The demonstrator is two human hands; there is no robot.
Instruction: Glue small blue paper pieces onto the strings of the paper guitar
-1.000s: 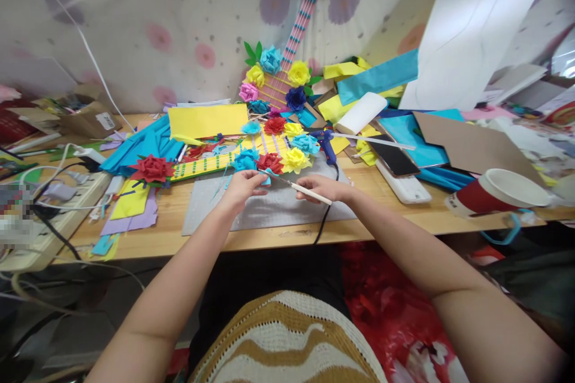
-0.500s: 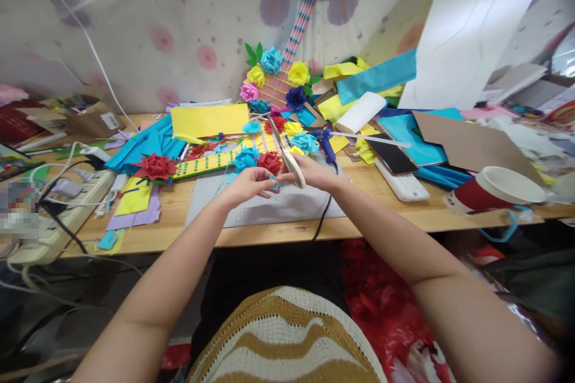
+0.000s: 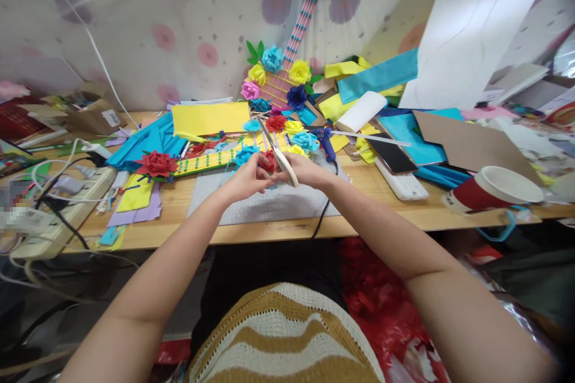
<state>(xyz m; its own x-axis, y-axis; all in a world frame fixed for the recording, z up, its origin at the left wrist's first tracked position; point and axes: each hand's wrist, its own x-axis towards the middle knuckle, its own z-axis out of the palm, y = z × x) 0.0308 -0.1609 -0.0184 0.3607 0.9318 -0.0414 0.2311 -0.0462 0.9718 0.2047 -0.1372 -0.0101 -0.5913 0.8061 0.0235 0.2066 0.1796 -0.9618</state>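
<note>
My right hand [image 3: 308, 171] is closed around a pair of scissors [image 3: 286, 167], its pale handles against the fingers and its blades pointing up and away. My left hand [image 3: 248, 182] pinches a small piece of blue paper, now mostly hidden by the fingers; the fingertips of both hands meet. Just beyond them lies a yellow paper guitar [image 3: 206, 162] with a green-marked neck, on a grey mat [image 3: 206, 194]. Blue, red and yellow paper flowers cover its body, among them a blue flower [image 3: 305, 141]. A red paper flower [image 3: 158, 164] sits at the neck's left end.
A blue glue gun [image 3: 327, 142] with its cord lies right of the guitar. Further right are a phone [image 3: 392, 152], a white power bank [image 3: 401, 179] and a paper cup [image 3: 494, 190]. A power strip [image 3: 74, 215] is at left. A pink guitar [image 3: 294, 48] leans behind.
Both hands have come together, and the right hand has shifted slightly left with the scissors. The blue paper between my left fingers is less visible now.
</note>
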